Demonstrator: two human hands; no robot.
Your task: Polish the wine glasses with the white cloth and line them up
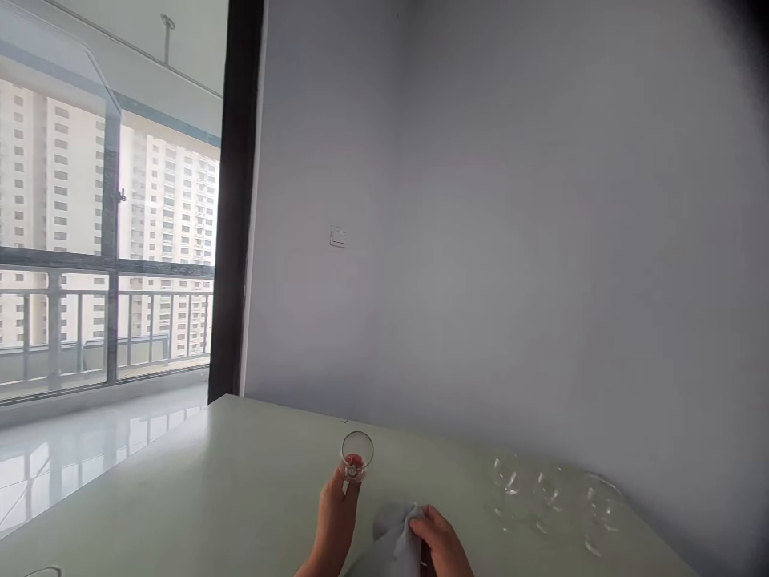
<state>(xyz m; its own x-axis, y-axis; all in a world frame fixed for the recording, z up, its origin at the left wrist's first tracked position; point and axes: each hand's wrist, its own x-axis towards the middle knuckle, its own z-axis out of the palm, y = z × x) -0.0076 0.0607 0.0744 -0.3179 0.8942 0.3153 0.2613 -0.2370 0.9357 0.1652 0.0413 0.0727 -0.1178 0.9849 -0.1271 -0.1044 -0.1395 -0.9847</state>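
At the bottom centre of the frame, the left hand (pixel 333 517) lifts a small clear glass (pixel 356 455) above the pale green table (pixel 180 497), fingers pinching its lower part with a fingertip showing through the base. The mouth tips slightly away, as if held up to the window light for inspection. Just right of it, the right hand (pixel 437 538) is bunched around a grey cloth (pixel 395 535), fingers curled and pressed into the fabric, a grip that suits wiping. At the lower right, three more clear glasses (pixel 549 489) stand in a loose row near the grey wall (pixel 510 240), well apart from the hands. A fifth glass rim (pixel 42 571) peeks in at the bottom left corner.
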